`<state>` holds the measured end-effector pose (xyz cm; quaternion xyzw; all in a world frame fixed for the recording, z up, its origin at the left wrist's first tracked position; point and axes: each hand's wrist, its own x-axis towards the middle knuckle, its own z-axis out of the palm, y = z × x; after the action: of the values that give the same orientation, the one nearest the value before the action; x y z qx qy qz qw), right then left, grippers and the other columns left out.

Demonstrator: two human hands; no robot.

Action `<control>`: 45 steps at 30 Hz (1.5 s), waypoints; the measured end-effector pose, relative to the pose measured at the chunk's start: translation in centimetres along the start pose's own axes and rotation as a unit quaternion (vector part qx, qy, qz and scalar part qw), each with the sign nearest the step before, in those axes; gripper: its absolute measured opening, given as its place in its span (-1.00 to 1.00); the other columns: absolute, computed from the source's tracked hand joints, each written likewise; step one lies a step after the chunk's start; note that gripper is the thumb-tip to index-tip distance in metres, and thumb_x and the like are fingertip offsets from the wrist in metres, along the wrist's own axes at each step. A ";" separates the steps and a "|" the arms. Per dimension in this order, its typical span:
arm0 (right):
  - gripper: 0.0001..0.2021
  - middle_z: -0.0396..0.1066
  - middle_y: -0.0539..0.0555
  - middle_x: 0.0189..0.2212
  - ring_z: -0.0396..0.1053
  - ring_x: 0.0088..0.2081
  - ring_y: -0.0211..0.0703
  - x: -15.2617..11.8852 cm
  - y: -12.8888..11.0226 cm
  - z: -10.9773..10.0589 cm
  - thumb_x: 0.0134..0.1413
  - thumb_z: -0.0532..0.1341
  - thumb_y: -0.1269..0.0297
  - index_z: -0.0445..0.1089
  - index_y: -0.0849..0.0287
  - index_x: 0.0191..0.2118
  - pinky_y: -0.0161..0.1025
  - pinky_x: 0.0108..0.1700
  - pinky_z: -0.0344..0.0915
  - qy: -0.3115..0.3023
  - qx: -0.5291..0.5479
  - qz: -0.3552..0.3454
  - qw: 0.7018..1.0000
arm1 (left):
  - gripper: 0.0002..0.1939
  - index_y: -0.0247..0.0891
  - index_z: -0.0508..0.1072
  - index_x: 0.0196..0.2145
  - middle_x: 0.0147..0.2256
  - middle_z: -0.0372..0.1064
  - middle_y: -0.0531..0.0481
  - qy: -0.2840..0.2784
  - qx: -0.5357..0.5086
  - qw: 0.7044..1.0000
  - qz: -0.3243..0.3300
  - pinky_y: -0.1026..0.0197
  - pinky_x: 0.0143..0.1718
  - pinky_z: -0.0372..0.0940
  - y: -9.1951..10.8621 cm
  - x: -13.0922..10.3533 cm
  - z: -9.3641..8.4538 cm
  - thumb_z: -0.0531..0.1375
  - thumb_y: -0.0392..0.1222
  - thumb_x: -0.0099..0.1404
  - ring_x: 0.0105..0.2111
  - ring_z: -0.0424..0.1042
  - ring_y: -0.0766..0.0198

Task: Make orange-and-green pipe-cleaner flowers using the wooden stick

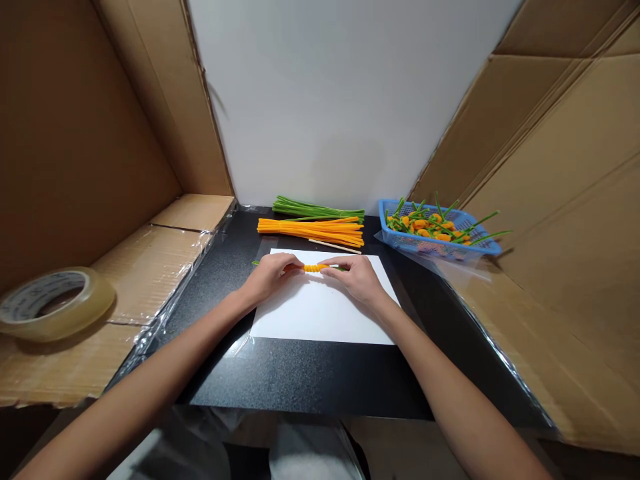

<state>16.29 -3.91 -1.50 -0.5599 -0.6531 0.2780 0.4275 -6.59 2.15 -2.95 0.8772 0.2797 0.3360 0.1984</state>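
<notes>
An orange pipe cleaner [314, 268], coiled in a row of turns, is stretched level between my hands above a white sheet of paper [320, 313]. My left hand [273, 275] pinches its left end, and a green tip sticks out beyond that hand. At the right end, my right hand [356, 275] grips the coil between thumb and fingers, with a bit of green stem showing beneath. Just behind the paper lies a thin wooden stick [335, 247]. Farther back are a bundle of orange pipe cleaners [310, 230] and a bundle of green pipe cleaners [317, 208].
A blue plastic basket [445, 250] holding several orange-and-green pipe cleaner pieces stands at the back right. On the left, a roll of clear tape [95, 300] rests on cardboard [130, 267]. Cardboard walls flank the black tabletop [280, 377], with a pale wall behind.
</notes>
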 end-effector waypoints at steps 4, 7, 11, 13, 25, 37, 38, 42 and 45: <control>-0.83 0.63 0.09 -0.26 0.53 -0.22 0.02 0.0 0.1 0.2 -0.04 0.38 0.21 0.64 0.09 -0.29 -0.11 -0.12 0.38 -0.005 0.039 0.012 0.999 | -0.88 -0.27 0.50 -0.20 -0.27 0.56 0.00 -0.021 -0.043 0.999 0.004 0.34 -0.30 0.29 0.5 0.0 0.1 0.18 -0.30 0.31 -0.33 0.49 0.32; -0.84 0.63 0.09 -0.25 0.54 -0.21 0.01 -0.1 0.1 0.2 -0.01 0.37 0.23 0.64 0.09 -0.27 -0.12 -0.12 0.38 -0.008 0.030 -0.002 1.000 | -0.85 -0.27 0.48 -0.14 -0.26 0.55 -0.01 -0.019 -0.054 0.998 0.009 0.35 -0.33 0.29 0.6 -0.1 0.3 0.19 -0.23 0.34 -0.35 0.48 0.33; -0.85 0.62 0.06 -0.28 0.52 -0.25 -0.06 -0.4 -0.1 0.1 0.06 0.30 0.34 0.62 0.08 -0.25 -0.17 -0.16 0.35 -0.026 -0.047 -0.056 0.997 | -0.84 -0.26 0.48 -0.13 -0.24 0.54 -0.04 -0.007 -0.029 0.999 0.043 0.34 -0.30 0.31 0.4 -0.2 0.7 0.17 -0.21 0.37 -0.33 0.48 0.32; -0.83 0.62 0.04 -0.29 0.51 -0.27 -0.11 -0.5 -0.4 0.1 0.07 0.27 0.40 0.62 0.08 -0.25 -0.20 -0.17 0.33 -0.041 -0.068 -0.073 0.994 | -0.83 -0.27 0.48 -0.12 -0.23 0.54 -0.06 0.000 -0.006 0.998 0.057 0.32 -0.29 0.32 0.4 -0.2 0.8 0.15 -0.22 0.38 -0.32 0.49 0.31; -0.90 0.46 -0.04 -0.55 0.31 -0.48 -0.27 -0.9 -1.1 0.9 0.02 0.32 0.38 0.61 0.16 -0.33 -0.31 -0.36 0.15 -0.054 -0.095 -0.053 0.993 | -0.85 -0.27 0.53 -0.21 -0.32 0.54 -0.07 0.005 0.024 0.996 0.090 0.29 -0.32 0.33 1.0 -0.1 0.5 0.15 -0.29 0.36 -0.37 0.48 0.29; -0.68 0.44 -0.01 -0.48 0.32 -0.42 -0.21 -0.4 -0.9 0.4 0.08 0.28 0.27 0.53 0.17 -0.03 -0.28 -0.32 0.18 -0.073 -0.086 -0.023 0.993 | -0.86 -0.26 0.45 -0.17 -0.26 0.49 -0.08 -0.058 0.072 0.991 0.095 0.28 -0.26 0.29 1.2 -0.1 0.4 0.09 -0.30 0.41 -0.29 0.46 0.26; -0.70 0.47 0.02 -0.44 0.35 -0.40 -0.19 -0.4 -0.8 0.2 0.10 0.25 0.28 0.53 0.18 -0.04 -0.26 -0.30 0.19 -0.077 -0.084 -0.020 0.993 | -0.86 -0.27 0.45 -0.17 -0.26 0.49 -0.08 -0.058 0.071 0.992 0.091 0.28 -0.27 0.29 1.1 -0.1 0.3 0.09 -0.30 0.40 -0.29 0.46 0.26; -0.84 0.51 0.05 -0.39 0.39 -0.34 -0.17 -0.4 -0.7 0.1 0.11 0.19 0.33 0.54 0.17 -0.27 -0.25 -0.27 0.21 -0.072 -0.099 -0.023 0.992 | -0.83 -0.24 0.44 -0.10 -0.23 0.50 -0.08 -0.070 0.064 0.993 0.071 0.27 -0.27 0.28 1.0 -0.2 0.5 0.11 -0.25 0.40 -0.30 0.46 0.26; -0.85 0.46 0.00 -0.47 0.34 -0.41 -0.20 -0.4 -0.6 0.0 0.10 0.21 0.28 0.52 0.17 -0.28 -0.27 -0.34 0.16 -0.069 -0.118 -0.004 0.991 | -0.75 -0.21 0.42 -0.01 -0.19 0.51 -0.09 -0.076 0.077 0.993 0.040 0.25 -0.28 0.29 0.5 -0.1 0.2 0.16 -0.14 0.38 -0.30 0.47 0.23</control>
<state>15.98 -4.45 -1.06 -0.5831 -0.7117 0.2349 0.3135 -6.33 1.65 -2.89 0.9235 0.2533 0.2531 0.1374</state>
